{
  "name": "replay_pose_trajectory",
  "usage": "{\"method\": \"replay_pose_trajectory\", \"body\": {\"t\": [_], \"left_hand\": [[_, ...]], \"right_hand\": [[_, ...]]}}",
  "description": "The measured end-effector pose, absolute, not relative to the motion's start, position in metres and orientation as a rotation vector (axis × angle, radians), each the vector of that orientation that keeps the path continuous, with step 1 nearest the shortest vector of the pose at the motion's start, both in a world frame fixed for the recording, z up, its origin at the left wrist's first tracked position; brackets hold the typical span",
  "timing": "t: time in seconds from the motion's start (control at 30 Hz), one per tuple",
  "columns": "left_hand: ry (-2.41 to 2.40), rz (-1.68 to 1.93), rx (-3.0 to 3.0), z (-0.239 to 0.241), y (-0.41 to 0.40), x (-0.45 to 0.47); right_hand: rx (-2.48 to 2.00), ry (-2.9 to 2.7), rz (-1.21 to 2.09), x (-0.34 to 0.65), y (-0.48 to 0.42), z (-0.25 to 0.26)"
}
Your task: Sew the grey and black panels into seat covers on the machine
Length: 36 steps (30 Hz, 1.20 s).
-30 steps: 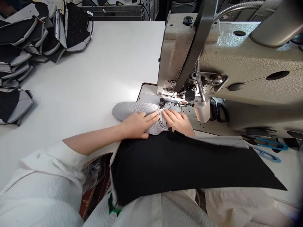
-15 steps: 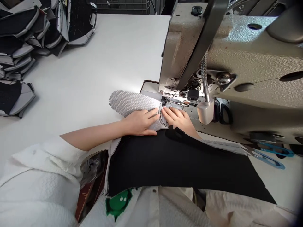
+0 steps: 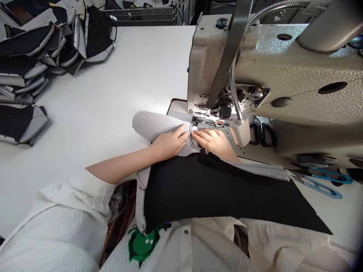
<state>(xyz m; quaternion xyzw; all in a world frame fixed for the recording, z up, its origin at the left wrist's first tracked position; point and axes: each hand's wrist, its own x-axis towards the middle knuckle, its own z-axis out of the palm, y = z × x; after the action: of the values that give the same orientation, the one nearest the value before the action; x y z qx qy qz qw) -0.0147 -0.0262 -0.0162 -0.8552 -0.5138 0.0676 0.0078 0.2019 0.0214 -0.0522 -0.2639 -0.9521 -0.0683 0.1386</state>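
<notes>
The shirt (image 3: pixel 170 260) is white, with a finely puckered weave. Its landmark is a green motif (image 3: pixel 143 243), edged in jagged black and marked with two pale dots. Right of the motif runs a plain placket (image 3: pixel 190 251) with a small dark button (image 3: pixel 186 231). Left of it, the loose, short sleeve (image 3: pixel 65 226) shows creases and a thin seam. Both hands (image 3: pixel 169 144) are bare.
</notes>
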Motion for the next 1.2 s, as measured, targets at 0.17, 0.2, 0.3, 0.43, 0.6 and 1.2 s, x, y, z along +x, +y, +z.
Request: {"method": "replay_pose_trajectory", "body": {"t": [0.17, 0.2, 0.3, 0.43, 0.6, 1.2], "left_hand": [[-1.619, 0.254, -2.604, -0.012, -0.031, -0.010], [-1.612, 0.259, -2.595, -0.013, -0.031, -0.010], [-1.588, 0.283, -2.571, -0.015, -0.031, -0.009], [-1.549, 0.288, -2.574, -0.018, -0.030, -0.008], [-1.523, 0.265, -2.566, -0.020, -0.030, -0.009], [-1.566, 0.207, -2.588, -0.022, -0.029, -0.008]], "right_hand": [[-1.000, -2.674, -0.080, 0.206, 0.014, -0.047], [-0.990, -2.695, -0.050, 0.204, 0.013, -0.050], [-0.892, -2.750, 0.038, 0.198, 0.011, -0.056], [-0.984, -2.656, -0.021, 0.201, 0.012, -0.054], [-1.019, -2.687, 0.029, 0.201, 0.008, -0.055], [-0.922, -2.751, -0.133, 0.192, 0.000, -0.050]]}}
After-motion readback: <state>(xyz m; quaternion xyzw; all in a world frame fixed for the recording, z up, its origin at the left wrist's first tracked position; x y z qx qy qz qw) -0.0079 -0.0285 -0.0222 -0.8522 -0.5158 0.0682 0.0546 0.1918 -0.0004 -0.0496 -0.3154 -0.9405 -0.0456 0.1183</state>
